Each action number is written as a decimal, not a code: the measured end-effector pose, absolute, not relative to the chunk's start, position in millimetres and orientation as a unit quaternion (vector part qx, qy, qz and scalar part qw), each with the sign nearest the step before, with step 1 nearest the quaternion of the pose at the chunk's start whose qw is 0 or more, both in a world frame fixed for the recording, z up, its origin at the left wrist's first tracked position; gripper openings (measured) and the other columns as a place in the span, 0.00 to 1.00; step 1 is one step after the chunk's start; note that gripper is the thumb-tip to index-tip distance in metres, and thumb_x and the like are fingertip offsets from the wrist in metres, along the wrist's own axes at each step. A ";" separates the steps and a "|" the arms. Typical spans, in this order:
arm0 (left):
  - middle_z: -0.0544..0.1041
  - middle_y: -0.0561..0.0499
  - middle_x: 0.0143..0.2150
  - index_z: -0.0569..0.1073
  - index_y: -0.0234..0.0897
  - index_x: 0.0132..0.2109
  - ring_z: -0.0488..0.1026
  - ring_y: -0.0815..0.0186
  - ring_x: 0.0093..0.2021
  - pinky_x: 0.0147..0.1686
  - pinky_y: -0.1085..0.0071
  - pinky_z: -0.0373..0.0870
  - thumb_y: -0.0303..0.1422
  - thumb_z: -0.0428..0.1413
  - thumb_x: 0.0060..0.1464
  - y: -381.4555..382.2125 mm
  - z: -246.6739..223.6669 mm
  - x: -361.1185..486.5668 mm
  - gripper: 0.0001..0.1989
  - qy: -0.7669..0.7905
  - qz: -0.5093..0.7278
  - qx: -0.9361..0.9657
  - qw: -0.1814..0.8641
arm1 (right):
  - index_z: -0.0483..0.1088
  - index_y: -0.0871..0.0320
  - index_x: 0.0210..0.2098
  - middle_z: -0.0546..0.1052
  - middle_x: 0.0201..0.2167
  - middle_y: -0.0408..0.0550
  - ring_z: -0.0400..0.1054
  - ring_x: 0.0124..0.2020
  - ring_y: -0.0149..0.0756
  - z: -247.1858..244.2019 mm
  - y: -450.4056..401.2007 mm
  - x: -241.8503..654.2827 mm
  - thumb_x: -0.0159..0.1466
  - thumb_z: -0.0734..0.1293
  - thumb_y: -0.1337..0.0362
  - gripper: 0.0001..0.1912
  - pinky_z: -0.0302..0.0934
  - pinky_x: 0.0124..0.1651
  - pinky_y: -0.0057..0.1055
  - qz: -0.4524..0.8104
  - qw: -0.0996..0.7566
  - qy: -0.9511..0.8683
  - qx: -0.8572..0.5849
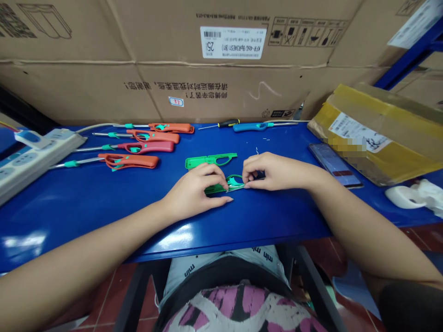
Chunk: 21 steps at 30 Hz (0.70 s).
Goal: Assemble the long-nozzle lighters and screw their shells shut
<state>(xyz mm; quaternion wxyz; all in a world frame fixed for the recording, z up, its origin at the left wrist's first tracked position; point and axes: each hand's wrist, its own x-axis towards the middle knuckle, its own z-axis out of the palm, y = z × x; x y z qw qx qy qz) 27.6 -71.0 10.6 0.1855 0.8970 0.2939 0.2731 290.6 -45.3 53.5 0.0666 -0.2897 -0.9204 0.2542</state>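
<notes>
An opened green gas lighter lies in pieces before me. One half of its shell (212,161) rests apart, just beyond my hands. My left hand (196,190) curls over the handle end of the other green half (215,188), its fingertips and thumb around the part. In this half sits a teal trigger piece (232,180), beside thin metal or wire strands. My right hand (265,171) pinches at the right end of these, where the tube would lie; its fingers hide most of what they grip.
Several orange and red lighters (138,160) lie at the left near a white power strip (38,157). A screwdriver (226,123) and a blue lighter (251,127) lie at the back. On the right are a phone (335,166), a taped box (377,133) and a white tape roll (403,197).
</notes>
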 end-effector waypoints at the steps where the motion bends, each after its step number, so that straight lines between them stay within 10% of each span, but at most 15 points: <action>1: 0.78 0.48 0.44 0.79 0.39 0.40 0.75 0.61 0.46 0.51 0.63 0.71 0.38 0.64 0.58 -70.7 10.1 27.5 0.08 0.292 0.271 0.898 0.185 | 0.75 0.58 0.34 0.76 0.32 0.45 0.68 0.34 0.33 53.4 -45.2 290.4 0.65 0.68 0.67 0.04 0.60 0.39 0.31 0.253 0.068 -0.920 -0.291; 21: 0.78 0.49 0.42 0.79 0.38 0.40 0.76 0.63 0.44 0.49 0.65 0.72 0.31 0.57 0.64 -70.7 11.0 28.9 0.06 0.311 0.277 0.888 0.195 | 0.72 0.58 0.33 0.75 0.32 0.44 0.67 0.32 0.32 47.0 -45.0 285.2 0.65 0.70 0.59 0.09 0.58 0.37 0.30 0.273 0.086 -0.899 -0.332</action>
